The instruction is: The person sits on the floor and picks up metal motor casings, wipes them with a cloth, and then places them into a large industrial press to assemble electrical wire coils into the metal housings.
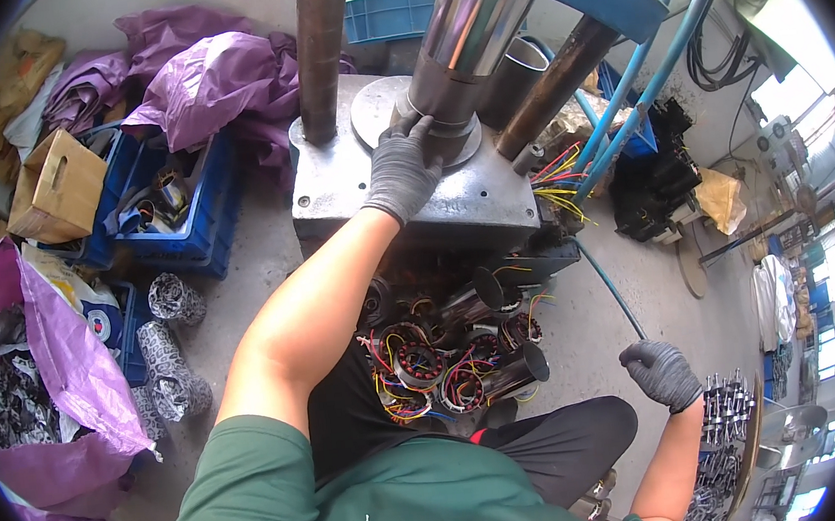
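My left hand [403, 173], in a dark grey glove, reaches up to a hydraulic press. Its fingers are stretched out against the metal collar [441, 107] under the shiny steel cylinder [475, 24]. A round steel plate [374, 104] lies below that, on the press's thick metal table [330, 184]. Off to the right, my right hand [662, 375], gloved alike, is closed around the lower end of a thin teal lever rod [612, 287]. The rod slants up toward the side of the press. My left palm is hidden from view.
Wound stators [417, 361] with coloured wires and dark metal sleeves [519, 369] lie below the press. At left stand blue crates [180, 245], purple sacks [64, 345] and patterned rolls [167, 370]. Steel columns [316, 59] and blue hoses [639, 109] flank the cylinder. Stacked metal parts [725, 407] stand at right.
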Tool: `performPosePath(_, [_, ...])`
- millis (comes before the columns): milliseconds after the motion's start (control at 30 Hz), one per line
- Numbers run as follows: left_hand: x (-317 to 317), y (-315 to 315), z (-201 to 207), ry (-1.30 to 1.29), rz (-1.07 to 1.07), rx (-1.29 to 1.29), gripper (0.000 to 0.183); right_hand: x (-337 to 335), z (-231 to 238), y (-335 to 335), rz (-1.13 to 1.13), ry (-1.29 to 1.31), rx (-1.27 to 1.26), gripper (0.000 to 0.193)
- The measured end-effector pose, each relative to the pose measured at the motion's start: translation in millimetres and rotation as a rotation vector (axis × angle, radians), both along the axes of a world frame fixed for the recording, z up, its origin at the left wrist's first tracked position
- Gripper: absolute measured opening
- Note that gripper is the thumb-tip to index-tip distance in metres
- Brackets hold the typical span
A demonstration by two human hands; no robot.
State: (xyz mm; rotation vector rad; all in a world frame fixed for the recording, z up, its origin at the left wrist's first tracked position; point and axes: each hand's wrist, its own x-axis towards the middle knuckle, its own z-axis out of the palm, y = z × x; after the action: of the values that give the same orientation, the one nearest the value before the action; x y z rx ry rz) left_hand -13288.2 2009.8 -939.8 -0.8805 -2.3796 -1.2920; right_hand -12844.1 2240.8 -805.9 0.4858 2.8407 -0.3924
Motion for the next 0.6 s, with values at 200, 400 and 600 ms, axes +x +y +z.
performPosePath(200, [2, 2, -3, 0.098, 0.056, -0.004, 0.064, -6, 8, -11, -0.180, 0.274, -0.058, 0.023])
performPosePath(400, [0, 1, -1, 0.081, 0.031, 0.001, 0.063, 2, -2, -1, -0.104, -0.022, -0.079, 0.019])
performPosePath(600, [3, 1, 0, 0.088, 0.043, -0.003, 0.063, 1, 2, 0, -0.180, 0.118, -0.123, 0.021])
